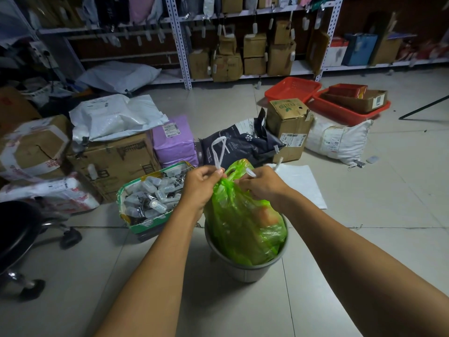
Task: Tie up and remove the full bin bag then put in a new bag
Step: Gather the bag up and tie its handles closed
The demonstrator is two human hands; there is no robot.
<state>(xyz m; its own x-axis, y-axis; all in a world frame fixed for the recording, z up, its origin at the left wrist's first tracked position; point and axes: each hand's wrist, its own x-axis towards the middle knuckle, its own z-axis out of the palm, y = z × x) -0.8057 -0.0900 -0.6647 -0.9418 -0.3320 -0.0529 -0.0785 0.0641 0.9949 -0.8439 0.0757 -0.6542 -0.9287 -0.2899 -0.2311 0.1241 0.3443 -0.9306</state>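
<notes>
A full green bin bag stands in a small grey bin on the tiled floor, its neck gathered upward. My left hand pinches the bag's neck on the left together with a white tie strip that loops up above the fingers. My right hand grips the neck on the right, with white strip ends poking out above and beside the knuckles. The bag's green handle loop shows between both hands. A flat white sheet or bag lies on the floor just behind my right hand.
A green-rimmed box of small bottles sits left of the bin. Cardboard boxes, parcels and a dark pet-food bag crowd the floor behind. A black wheeled stool stands at the left. Red baskets and shelving are farther back.
</notes>
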